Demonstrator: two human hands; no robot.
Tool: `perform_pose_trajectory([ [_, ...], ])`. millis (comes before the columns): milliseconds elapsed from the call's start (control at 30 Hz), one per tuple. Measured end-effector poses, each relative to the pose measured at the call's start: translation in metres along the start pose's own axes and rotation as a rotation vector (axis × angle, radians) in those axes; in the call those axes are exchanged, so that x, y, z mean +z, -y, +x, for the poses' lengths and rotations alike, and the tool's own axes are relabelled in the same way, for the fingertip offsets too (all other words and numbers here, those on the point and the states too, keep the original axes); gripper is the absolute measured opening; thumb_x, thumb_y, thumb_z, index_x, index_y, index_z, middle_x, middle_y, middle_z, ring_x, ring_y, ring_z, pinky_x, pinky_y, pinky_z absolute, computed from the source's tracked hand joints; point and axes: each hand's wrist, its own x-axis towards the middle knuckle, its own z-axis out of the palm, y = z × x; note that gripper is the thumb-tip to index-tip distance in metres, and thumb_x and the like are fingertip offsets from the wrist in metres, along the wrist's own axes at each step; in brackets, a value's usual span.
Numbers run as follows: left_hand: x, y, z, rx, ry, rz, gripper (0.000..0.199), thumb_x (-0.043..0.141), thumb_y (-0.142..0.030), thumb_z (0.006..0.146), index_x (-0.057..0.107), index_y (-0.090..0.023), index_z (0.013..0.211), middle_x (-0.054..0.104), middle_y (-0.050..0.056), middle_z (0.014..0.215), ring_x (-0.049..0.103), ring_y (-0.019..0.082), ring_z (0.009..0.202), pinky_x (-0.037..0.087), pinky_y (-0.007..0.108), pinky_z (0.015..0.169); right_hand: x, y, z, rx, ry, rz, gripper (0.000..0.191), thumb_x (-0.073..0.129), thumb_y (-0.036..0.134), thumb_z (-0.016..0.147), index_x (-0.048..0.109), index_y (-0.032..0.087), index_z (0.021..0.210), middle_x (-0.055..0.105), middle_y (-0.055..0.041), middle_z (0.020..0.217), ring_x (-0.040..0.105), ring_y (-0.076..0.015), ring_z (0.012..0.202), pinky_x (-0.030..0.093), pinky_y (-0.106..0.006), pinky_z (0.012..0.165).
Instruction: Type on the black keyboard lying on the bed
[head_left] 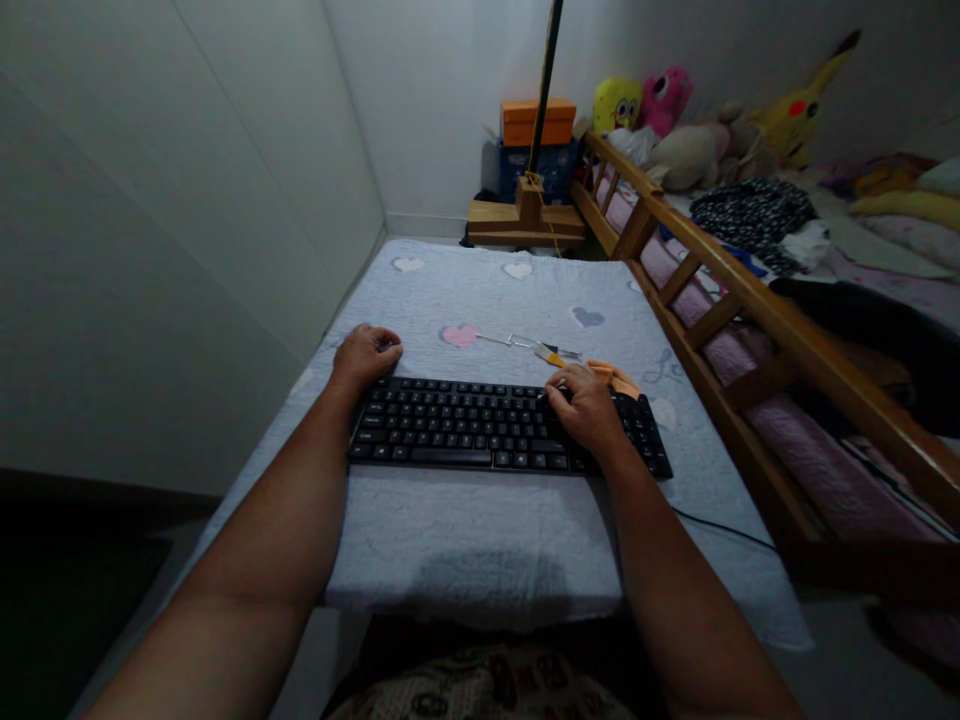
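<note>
A black keyboard lies flat on a cloth-covered table, its far right part hidden by my right hand. That hand is over the keys, thumb and fingers pinched on a thin white-tipped stick directed at the keyboard; most of the stick is hidden. Just beyond the keyboard's back left corner, my left hand rests on the cloth. Its fingers are loosely bent, a gap shows beside the thumb, and I see nothing held there. Behind the keyboard lie a brush with a yellow handle, metal tweezers and a folded orange cloth.
A pale tablecloth with heart patterns covers the table. A black cable runs off rightward. Alongside stands a wooden bed rail, with plush toys on the bed behind it. A wooden stand and orange box are at the back.
</note>
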Motion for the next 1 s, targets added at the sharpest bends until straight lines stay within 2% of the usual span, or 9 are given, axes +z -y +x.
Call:
perform_pose_trajectory([
  [333, -0.001, -0.001, -0.001, 0.01, 0.001, 0.005, 0.034, 0.062, -0.037, 0.079, 0.077, -0.019, 0.104, 0.065, 0.009, 0.106, 0.063, 0.022, 0.09, 0.051, 0.035, 0.089, -0.005, -0.004, 0.0, 0.011, -0.031, -0.023, 0.014, 0.055, 0.02, 0.084, 0.06, 0.023, 0.071, 0.068, -0.0066, 0.081, 0.062, -0.0243, 0.083, 0.046, -0.04, 0.085],
  [633, 0.0, -0.001, 0.0, 0.001, -0.002, 0.001, 0.035, 0.062, -0.035, 0.079, 0.077, -0.018, 0.105, 0.066, 0.01, 0.107, 0.063, 0.022, 0.089, 0.051, 0.034, 0.088, -0.011, -0.006, 0.001, 0.035, 0.029, 0.021, 0.011, 0.059, 0.021, 0.083, 0.065, 0.022, 0.073, 0.07, -0.0062, 0.083, 0.063, -0.0239, 0.085, 0.047, -0.04, 0.086],
  [1000, 0.0, -0.001, -0.001, -0.009, -0.006, -0.004, 0.033, 0.062, -0.037, 0.08, 0.076, -0.02, 0.104, 0.065, 0.009, 0.107, 0.063, 0.022, 0.091, 0.052, 0.035, 0.088, -0.006, 0.0, 0.001, 0.003, 0.055, 0.054, 0.018, 0.057, 0.024, 0.089, 0.068, 0.022, 0.074, 0.073, -0.0079, 0.086, 0.065, -0.0256, 0.088, 0.047, -0.044, 0.088],
])
